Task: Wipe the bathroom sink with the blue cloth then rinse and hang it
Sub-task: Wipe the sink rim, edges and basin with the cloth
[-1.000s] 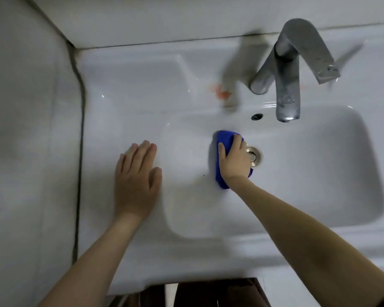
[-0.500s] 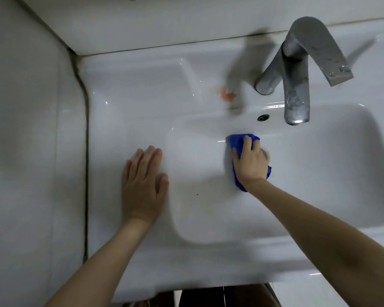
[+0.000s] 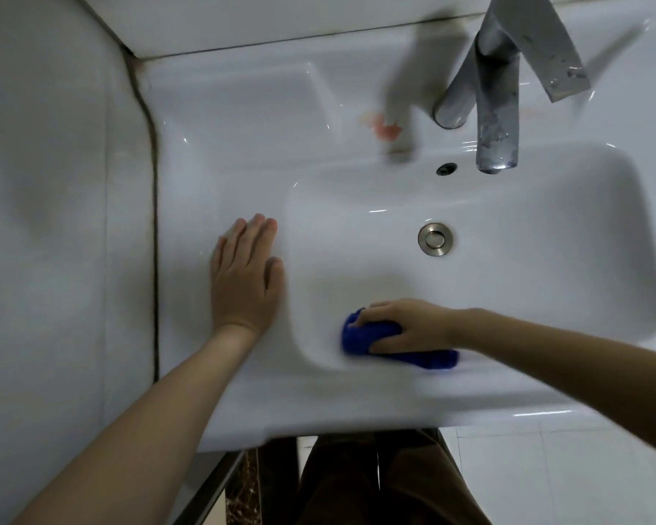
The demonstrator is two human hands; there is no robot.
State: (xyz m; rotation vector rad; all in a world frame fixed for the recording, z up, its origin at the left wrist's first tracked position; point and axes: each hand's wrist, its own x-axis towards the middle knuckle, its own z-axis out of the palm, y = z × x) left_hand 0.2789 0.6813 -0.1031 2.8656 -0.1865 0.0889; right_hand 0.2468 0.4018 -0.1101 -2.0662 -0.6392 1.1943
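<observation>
The white bathroom sink (image 3: 546, 229) fills the view, its basin right of centre with a metal drain (image 3: 435, 239) in the bottom. My right hand (image 3: 409, 327) grips the bunched blue cloth (image 3: 360, 337) and presses it against the near left corner of the basin wall. Part of the cloth trails to the right under my wrist. My left hand (image 3: 245, 274) lies flat, fingers straight, on the sink's left ledge beside the basin rim.
A grey metal faucet (image 3: 497, 92) stands at the back, its spout over the basin above an overflow hole (image 3: 446, 169). An orange stain (image 3: 385, 130) marks the back ledge. Tiled wall (image 3: 54, 221) closes the left side. Floor tiles (image 3: 565, 475) show below the front edge.
My right hand has swept the cloth from beside the drain toward me, down to the near left corner of the basin, uncovering the drain. My left hand stays flat on the ledge.
</observation>
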